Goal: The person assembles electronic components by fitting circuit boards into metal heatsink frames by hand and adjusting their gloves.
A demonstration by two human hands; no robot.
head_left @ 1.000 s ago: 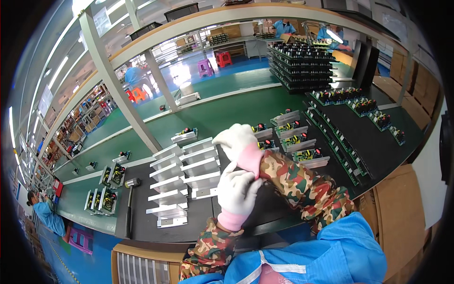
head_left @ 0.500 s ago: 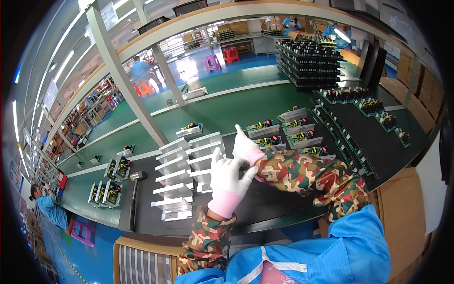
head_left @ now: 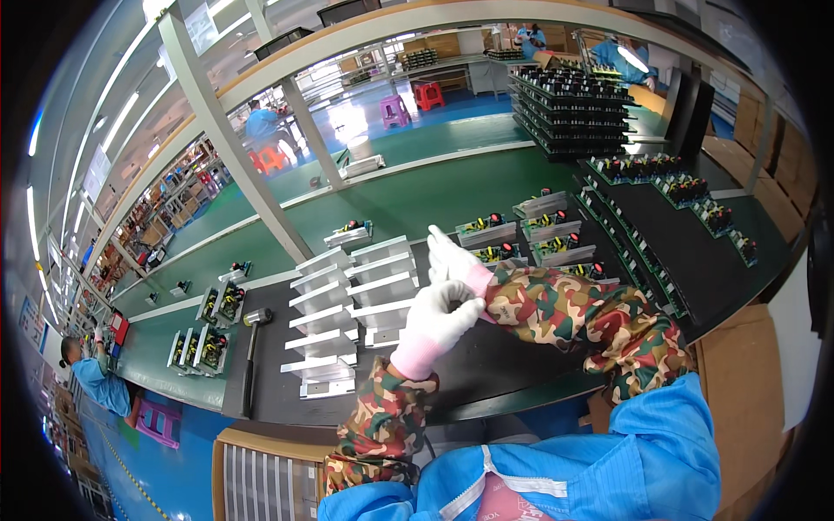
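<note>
Glove adjustment from where I'm watching: my left hand (head_left: 432,323) has thumb and forefinger curled into a ring and looks to be pinching the pink cuff (head_left: 479,278) of the right glove (head_left: 443,250), which sits on my right hand (head_left: 456,263). Changed since half a second ago: right fingers went from one pointing up to straight and roughly together, holding nothing; left fingers folded in from a wider spread. I read that as the glove settling, with both hands busy on it and off the parts. Glove is over the black-topped table (head_left: 486,369), between two columns of bent aluminium plates (head_left: 323,346) on the left and circuit boards with metal plates (head_left: 558,241) on the right. Plates and boards show no new arrangement. Hammer (head_left: 250,369) lies left of the plates, untouched. Can't tell how firm the pinch is.
</note>
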